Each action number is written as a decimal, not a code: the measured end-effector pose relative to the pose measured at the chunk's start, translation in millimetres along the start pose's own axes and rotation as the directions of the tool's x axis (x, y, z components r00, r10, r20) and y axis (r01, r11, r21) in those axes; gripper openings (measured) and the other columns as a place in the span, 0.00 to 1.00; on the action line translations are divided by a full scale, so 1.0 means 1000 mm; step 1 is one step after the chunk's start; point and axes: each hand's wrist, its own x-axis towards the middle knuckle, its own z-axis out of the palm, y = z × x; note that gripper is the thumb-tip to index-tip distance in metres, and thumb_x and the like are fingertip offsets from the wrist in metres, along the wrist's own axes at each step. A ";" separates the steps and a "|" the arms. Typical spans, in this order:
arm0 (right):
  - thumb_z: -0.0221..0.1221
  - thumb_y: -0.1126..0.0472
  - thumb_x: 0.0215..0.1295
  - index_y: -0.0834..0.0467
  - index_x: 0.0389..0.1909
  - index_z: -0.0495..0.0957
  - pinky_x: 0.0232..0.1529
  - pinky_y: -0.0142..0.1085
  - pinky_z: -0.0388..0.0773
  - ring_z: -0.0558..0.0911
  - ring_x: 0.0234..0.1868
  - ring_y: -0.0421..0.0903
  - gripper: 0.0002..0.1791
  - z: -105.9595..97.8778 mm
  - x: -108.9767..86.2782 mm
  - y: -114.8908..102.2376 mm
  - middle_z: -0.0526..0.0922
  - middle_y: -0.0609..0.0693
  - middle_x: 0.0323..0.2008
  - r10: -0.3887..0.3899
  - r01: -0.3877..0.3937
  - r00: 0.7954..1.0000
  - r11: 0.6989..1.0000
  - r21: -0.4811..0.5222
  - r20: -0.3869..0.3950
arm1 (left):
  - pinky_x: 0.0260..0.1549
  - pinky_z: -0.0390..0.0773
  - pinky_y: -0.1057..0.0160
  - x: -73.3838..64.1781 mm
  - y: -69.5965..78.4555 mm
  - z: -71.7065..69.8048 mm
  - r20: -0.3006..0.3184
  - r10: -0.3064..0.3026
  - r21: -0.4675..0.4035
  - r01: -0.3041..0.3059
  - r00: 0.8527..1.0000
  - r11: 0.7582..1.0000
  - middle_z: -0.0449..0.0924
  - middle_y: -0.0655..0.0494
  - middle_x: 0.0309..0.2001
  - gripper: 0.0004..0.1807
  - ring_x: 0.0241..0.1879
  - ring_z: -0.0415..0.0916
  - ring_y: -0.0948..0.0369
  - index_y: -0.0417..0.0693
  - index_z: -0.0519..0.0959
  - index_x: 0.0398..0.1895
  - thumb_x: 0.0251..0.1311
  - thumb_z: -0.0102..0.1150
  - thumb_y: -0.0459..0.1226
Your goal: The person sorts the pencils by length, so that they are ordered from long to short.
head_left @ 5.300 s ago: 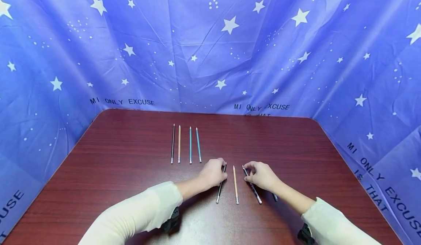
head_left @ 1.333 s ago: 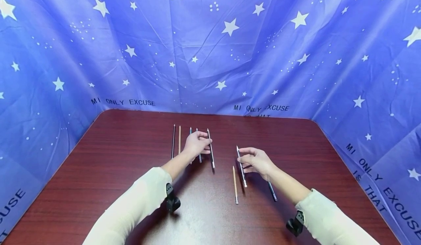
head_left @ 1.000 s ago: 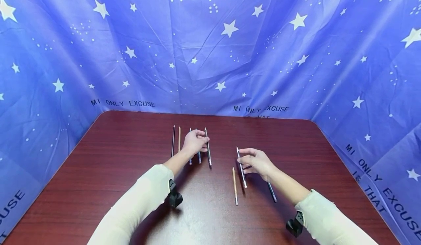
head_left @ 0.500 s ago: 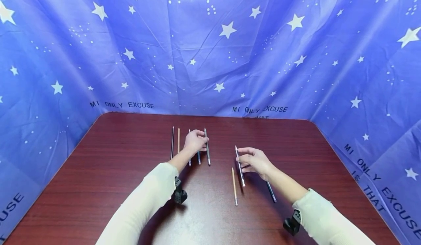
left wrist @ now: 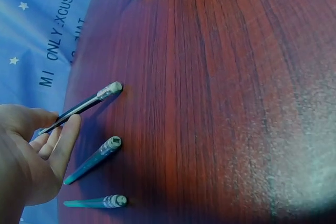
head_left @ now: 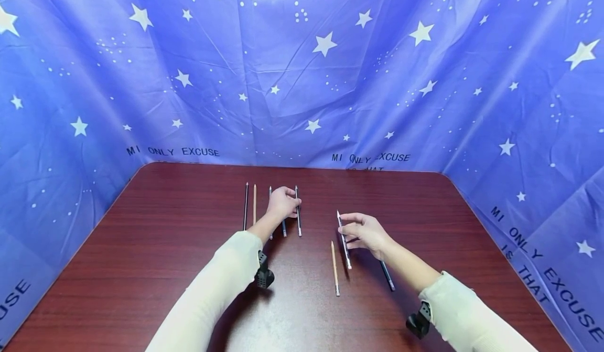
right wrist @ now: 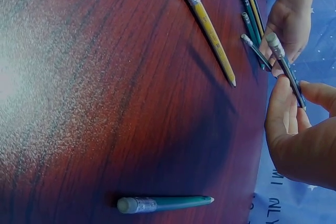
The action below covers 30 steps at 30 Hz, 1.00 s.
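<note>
- Slim yellow wooden pencil (head_left: 335, 269) and teal pencil (head_left: 387, 276) on glossy, wood-grained bench (head_left: 302, 310).
- Right grip (head_left: 370, 235), nearly closed, pinches a tilted dark pencil (head_left: 346, 252).
- Left grip (head_left: 281, 204), also nearly closed, pinches a black pencil (head_left: 299, 227) beside four pencils (head_left: 255, 205).
- Creased star-printed cloth (head_left: 283, 110).

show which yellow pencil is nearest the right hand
The yellow pencil just left of the pencil in the right hand; the other one lies left of the left hand, beside a black pencil.
</note>
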 end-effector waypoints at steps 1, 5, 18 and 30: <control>0.59 0.66 0.56 0.69 0.58 0.67 0.28 0.31 0.82 0.78 0.26 0.41 0.28 0.000 0.000 0.000 0.81 0.45 0.28 0.001 -0.001 1.000 1.000 0.000 -0.001 | 0.21 0.84 0.64 0.000 0.000 0.001 0.005 0.002 0.013 -0.003 1.000 1.000 0.81 0.40 0.36 0.14 0.16 0.73 0.62 0.34 0.72 0.44 0.55 0.59 0.27; 0.59 0.66 0.56 0.68 0.58 0.67 0.29 0.31 0.82 0.78 0.26 0.41 0.28 0.001 0.000 0.002 0.81 0.44 0.28 0.007 -0.007 1.000 1.000 0.000 0.000 | 0.21 0.84 0.64 0.003 0.000 0.003 0.020 -0.019 0.033 0.018 1.000 0.999 0.82 0.40 0.35 0.13 0.17 0.73 0.62 0.33 0.73 0.43 0.55 0.60 0.27; 0.59 0.65 0.56 0.69 0.59 0.66 0.29 0.32 0.82 0.78 0.26 0.40 0.29 0.002 0.001 0.006 0.80 0.44 0.28 0.005 -0.005 1.000 1.000 0.006 0.008 | 0.19 0.82 0.68 0.008 -0.001 0.008 0.012 -0.056 0.159 0.053 0.998 0.986 0.79 0.42 0.36 0.12 0.18 0.78 0.61 0.34 0.76 0.42 0.54 0.62 0.29; 0.59 0.66 0.56 0.68 0.59 0.66 0.29 0.32 0.82 0.78 0.25 0.40 0.28 0.002 0.004 0.005 0.79 0.43 0.27 0.004 -0.004 1.000 1.000 0.001 -0.002 | 0.17 0.81 0.69 0.005 -0.001 0.010 -0.007 0.003 0.288 -0.001 1.000 0.958 0.80 0.39 0.43 0.12 0.21 0.83 0.55 0.34 0.76 0.40 0.54 0.63 0.31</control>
